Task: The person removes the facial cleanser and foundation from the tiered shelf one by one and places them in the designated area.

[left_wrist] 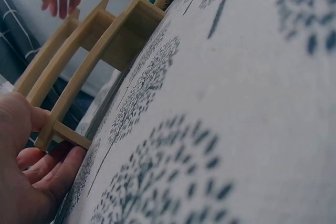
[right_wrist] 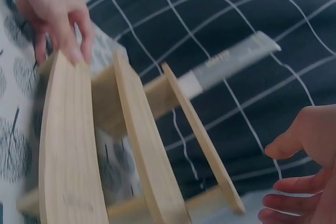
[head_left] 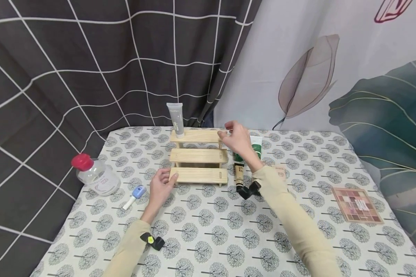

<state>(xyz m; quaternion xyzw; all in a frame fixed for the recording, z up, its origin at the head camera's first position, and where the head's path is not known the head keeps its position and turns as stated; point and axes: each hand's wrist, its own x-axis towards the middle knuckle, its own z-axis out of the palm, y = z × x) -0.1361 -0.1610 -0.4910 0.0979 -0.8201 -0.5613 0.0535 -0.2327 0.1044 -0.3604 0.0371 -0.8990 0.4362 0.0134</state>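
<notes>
A three-step wooden display rack (head_left: 198, 155) stands on the cloth. My left hand (head_left: 161, 189) grips the left end of its lowest step; in the left wrist view the thumb lies over the step and the fingers (left_wrist: 63, 174) curl beneath. My right hand (head_left: 238, 139) hovers beside the right end of the top step, and the right wrist view shows its fingers (right_wrist: 294, 184) apart from the wood with nothing between them. On the top step's left end, a grey squeeze tube (head_left: 176, 120) stands upright on its cap.
Right of the rack lie a black-capped beige tube (head_left: 239, 175), a green-and-white tube (head_left: 256, 144) partly behind my forearm, and a pink BB box (head_left: 280, 173). An eyeshadow palette (head_left: 358, 205) lies far right. At left are a red-capped bottle (head_left: 98, 177) and a blue-and-white small item (head_left: 135, 195).
</notes>
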